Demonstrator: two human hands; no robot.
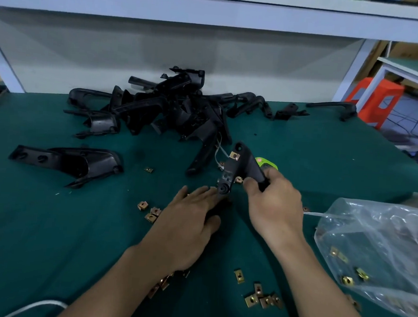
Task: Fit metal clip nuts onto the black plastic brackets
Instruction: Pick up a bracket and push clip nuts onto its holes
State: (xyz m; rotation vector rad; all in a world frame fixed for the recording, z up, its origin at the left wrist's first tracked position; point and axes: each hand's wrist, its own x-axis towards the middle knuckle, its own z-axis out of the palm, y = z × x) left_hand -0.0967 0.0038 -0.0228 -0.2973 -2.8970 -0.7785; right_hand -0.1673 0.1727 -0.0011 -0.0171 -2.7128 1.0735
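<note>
While the right hand (271, 202) curls around one arm of the black bracket (234, 170) at frame centre, the left hand (188, 221) lies spread below it, touching its lower end; a clip nut (234, 156) sits near its top.

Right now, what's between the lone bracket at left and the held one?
Head view: one loose clip nut on green mat, before the held bracket.
</note>
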